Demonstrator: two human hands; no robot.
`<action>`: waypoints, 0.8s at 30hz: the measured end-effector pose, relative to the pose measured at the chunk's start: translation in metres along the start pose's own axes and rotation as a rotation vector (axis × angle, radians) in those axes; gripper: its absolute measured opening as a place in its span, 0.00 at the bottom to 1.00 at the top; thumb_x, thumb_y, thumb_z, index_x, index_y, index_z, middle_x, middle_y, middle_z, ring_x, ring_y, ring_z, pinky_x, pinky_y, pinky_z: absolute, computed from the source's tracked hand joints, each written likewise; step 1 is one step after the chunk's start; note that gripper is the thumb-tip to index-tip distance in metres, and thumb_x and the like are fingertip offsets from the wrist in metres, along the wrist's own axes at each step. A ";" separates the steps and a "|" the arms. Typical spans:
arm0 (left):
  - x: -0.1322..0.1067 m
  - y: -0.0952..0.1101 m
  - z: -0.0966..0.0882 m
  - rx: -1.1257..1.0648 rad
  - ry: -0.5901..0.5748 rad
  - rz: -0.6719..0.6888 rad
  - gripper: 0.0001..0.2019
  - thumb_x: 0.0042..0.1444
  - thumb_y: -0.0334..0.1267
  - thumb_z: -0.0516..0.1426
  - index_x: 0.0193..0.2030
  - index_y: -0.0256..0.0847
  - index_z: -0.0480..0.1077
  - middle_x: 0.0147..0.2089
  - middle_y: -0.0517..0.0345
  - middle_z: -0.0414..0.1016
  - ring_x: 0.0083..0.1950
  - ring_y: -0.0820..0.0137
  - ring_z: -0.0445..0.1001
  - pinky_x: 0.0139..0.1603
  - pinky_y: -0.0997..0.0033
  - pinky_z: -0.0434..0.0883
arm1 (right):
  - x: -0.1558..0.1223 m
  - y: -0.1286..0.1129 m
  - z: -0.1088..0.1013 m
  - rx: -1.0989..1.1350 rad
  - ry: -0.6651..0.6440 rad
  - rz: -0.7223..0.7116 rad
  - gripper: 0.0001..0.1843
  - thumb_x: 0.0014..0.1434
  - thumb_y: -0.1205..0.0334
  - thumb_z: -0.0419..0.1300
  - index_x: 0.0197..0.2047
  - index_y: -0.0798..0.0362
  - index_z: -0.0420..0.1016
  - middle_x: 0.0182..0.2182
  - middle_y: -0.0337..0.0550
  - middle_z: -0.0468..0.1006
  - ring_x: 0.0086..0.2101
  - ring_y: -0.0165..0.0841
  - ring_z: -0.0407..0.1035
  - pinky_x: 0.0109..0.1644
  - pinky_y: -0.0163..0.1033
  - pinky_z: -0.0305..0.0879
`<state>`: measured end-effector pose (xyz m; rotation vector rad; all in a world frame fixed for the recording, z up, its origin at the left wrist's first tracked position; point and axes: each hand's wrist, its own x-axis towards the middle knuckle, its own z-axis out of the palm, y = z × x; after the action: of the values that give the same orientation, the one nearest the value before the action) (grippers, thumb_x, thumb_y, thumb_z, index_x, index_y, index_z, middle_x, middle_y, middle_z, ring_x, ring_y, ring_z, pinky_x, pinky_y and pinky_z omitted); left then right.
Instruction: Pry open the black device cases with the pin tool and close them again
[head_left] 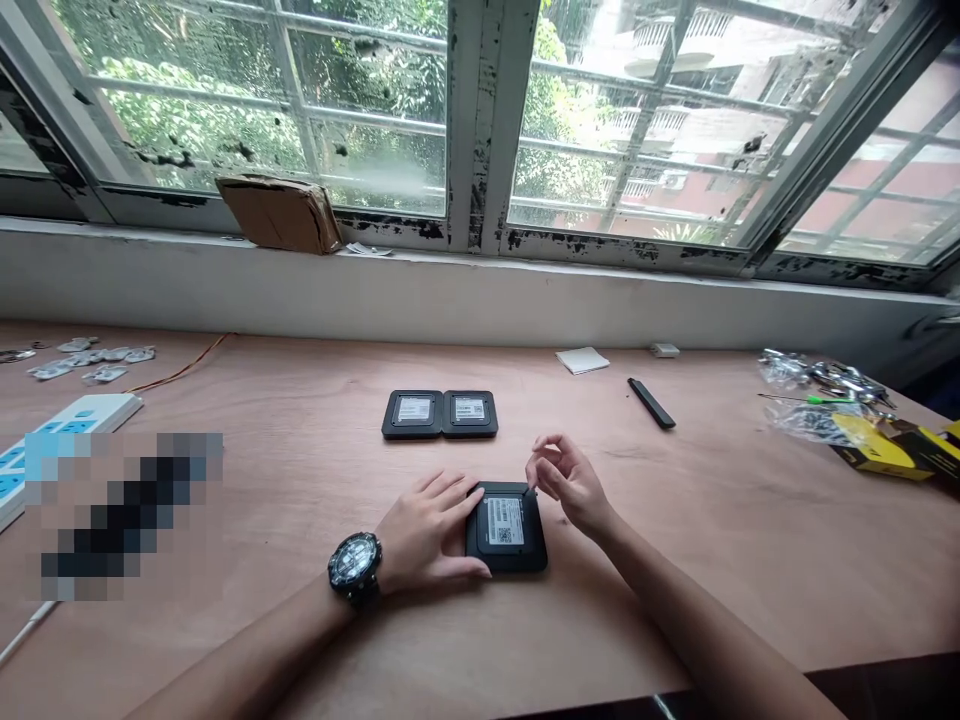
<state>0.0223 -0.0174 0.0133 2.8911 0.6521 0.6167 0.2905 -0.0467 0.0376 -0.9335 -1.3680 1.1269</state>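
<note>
A flat black square device (531, 530) with a white printed label (505, 522) lies on the table in front of me. My left hand (435, 530), wearing a black wristwatch (355, 566), rests at its left side with fingers spread; the index fingertip touches near the top left corner and the thumb lies by the lower left edge. At the top right corner is my right hand (571, 484), its thumb and fingers curled together in a pinch. What is between those fingertips, if anything, is too small to make out. Two similar black devices (412, 414) lie side by side beyond.
Left are a white power strip (112, 408), a blurred-out patch (131, 515) and several small clear packets (105, 374). A dark bar (651, 403) and white paper (583, 360) lie behind. Plastic bags (825, 385) and yellow-black boxes (885, 450) sit right. Cardboard (277, 213) stands on the sill.
</note>
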 end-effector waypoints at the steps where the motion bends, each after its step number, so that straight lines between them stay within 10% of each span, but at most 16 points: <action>1: 0.000 0.000 0.000 -0.001 0.001 0.000 0.43 0.58 0.71 0.57 0.68 0.38 0.66 0.67 0.42 0.70 0.67 0.47 0.68 0.69 0.44 0.63 | 0.001 0.000 -0.001 -0.017 0.008 -0.007 0.15 0.64 0.46 0.64 0.43 0.49 0.73 0.29 0.39 0.75 0.24 0.28 0.61 0.25 0.34 0.57; 7: -0.001 0.000 0.000 0.008 -0.007 0.008 0.43 0.58 0.70 0.57 0.68 0.37 0.66 0.67 0.41 0.69 0.68 0.47 0.68 0.70 0.44 0.62 | -0.001 -0.002 -0.002 -0.061 -0.010 -0.020 0.22 0.72 0.44 0.52 0.58 0.49 0.73 0.35 0.42 0.76 0.22 0.26 0.57 0.27 0.37 0.60; 15: -0.033 -0.034 -0.016 -0.071 -0.072 -0.060 0.39 0.62 0.64 0.58 0.73 0.44 0.60 0.70 0.45 0.66 0.70 0.51 0.66 0.71 0.47 0.62 | 0.001 -0.002 0.029 -0.189 0.253 -0.265 0.13 0.71 0.48 0.54 0.42 0.47 0.73 0.33 0.41 0.77 0.23 0.30 0.62 0.24 0.36 0.60; 24: -0.033 -0.042 -0.015 -0.190 0.010 -0.111 0.23 0.68 0.50 0.58 0.66 0.48 0.69 0.65 0.51 0.73 0.67 0.57 0.69 0.67 0.54 0.69 | 0.018 0.009 0.060 -0.269 0.035 -0.188 0.15 0.72 0.48 0.54 0.40 0.48 0.73 0.31 0.42 0.75 0.29 0.33 0.69 0.29 0.38 0.66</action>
<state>-0.0279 0.0065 0.0068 2.6591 0.7081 0.6411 0.2281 -0.0349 0.0350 -0.9859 -1.5688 0.7938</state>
